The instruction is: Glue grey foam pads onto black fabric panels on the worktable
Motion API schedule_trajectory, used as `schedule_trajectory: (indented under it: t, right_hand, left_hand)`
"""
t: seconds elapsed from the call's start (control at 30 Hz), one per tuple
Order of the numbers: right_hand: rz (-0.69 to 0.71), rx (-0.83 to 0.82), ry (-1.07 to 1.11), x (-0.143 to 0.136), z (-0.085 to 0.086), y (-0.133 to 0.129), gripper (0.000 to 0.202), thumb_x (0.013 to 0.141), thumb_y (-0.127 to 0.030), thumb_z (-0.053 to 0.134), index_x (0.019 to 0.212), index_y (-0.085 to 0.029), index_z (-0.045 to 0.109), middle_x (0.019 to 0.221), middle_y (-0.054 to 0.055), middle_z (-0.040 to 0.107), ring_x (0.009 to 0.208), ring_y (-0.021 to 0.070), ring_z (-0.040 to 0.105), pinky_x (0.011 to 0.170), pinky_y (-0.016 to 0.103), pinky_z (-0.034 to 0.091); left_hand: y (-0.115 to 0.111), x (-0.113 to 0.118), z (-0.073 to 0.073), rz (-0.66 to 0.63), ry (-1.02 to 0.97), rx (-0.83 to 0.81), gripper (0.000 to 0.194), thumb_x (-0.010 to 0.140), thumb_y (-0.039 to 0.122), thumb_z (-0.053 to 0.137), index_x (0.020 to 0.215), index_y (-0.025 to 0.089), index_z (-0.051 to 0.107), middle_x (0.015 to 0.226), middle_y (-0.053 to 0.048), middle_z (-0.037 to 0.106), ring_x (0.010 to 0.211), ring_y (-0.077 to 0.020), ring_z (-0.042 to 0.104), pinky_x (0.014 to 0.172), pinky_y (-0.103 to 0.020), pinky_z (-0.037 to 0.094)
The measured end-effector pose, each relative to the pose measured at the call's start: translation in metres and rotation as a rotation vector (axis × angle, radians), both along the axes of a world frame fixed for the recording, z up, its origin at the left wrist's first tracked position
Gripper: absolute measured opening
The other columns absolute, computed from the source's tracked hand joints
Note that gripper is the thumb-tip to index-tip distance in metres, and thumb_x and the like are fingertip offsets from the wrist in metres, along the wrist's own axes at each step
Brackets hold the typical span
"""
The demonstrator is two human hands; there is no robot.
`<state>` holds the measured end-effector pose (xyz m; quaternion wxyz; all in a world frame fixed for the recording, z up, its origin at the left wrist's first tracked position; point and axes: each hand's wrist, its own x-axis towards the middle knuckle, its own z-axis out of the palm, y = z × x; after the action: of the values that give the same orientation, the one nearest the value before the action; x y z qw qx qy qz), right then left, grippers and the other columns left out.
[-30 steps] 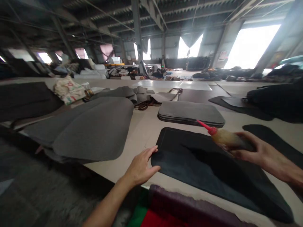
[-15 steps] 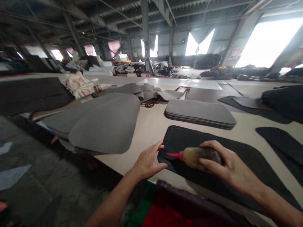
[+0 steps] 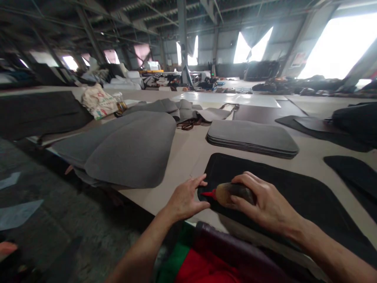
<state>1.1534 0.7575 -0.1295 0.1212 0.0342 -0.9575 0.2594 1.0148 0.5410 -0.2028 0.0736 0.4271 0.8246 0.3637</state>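
Note:
A large black sheet with rounded corners (image 3: 282, 184) lies flat on the table in front of me. My right hand (image 3: 262, 200) is wrapped round a squeeze bottle (image 3: 226, 194), brownish and stained, with a red pointed nozzle. The bottle is tilted nearly flat, its tip close above the sheet's left end; whether it touches I cannot tell. At that same end rests my left hand (image 3: 185, 198), thumb and fingers apart around the sheet's edge, holding nothing.
Behind the black sheet sits a stack of grey panels (image 3: 253, 135). Larger grey pieces (image 3: 132, 151) overhang the table's edge at left. More black pieces (image 3: 350, 173) lie at right. A cloth bag (image 3: 98, 101) stands by a jar (image 3: 120, 104) farther back.
My right hand has moved the bottle left, bringing its red tip nearer the left edge of the black sheet. My left hand has stayed almost in place. The view has shifted slightly.

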Motion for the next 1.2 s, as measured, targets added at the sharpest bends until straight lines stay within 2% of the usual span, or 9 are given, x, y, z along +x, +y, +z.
schedule_trajectory:
  t: [0.37, 0.67, 1.2]
  right_hand:
    - [0.100, 0.091, 0.044, -0.004, 0.010, -0.002, 0.006, 0.092, -0.026, 0.053, 0.094, -0.021, 0.055, 0.091, 0.002, 0.053, 0.073, 0.0158, 0.051, 0.065, 0.030, 0.036]
    - [0.167, 0.131, 0.062, -0.008, 0.020, -0.003, 0.007, 0.093, -0.025, 0.051, 0.092, -0.020, 0.057, 0.086, 0.001, 0.052, 0.067, 0.0140, 0.049, 0.061, 0.028, 0.033]
    - [0.155, 0.138, 0.030, -0.004, 0.034, -0.001, 0.010, 0.092, -0.026, 0.054, 0.088, -0.020, 0.061, 0.084, 0.001, 0.055, 0.067, 0.0135, 0.051, 0.060, 0.028, 0.033]
  left_hand:
    - [0.000, -0.001, -0.001, -0.003, 0.009, -0.001, 0.086, 0.071, 0.029, 0.082, 0.146, 0.025, 0.042, 0.132, -0.002, 0.064, 0.124, -0.0239, 0.057, 0.110, -0.041, 0.042]
    - [0.000, -0.002, -0.002, 0.003, 0.016, -0.016, 0.088, 0.069, 0.029, 0.084, 0.146, 0.025, 0.042, 0.133, -0.001, 0.064, 0.124, -0.0237, 0.056, 0.110, -0.040, 0.042]
    - [0.001, -0.002, -0.001, 0.005, 0.010, -0.007, 0.085, 0.068, 0.025, 0.084, 0.144, 0.022, 0.045, 0.132, -0.001, 0.065, 0.122, -0.0225, 0.057, 0.110, -0.039, 0.041]
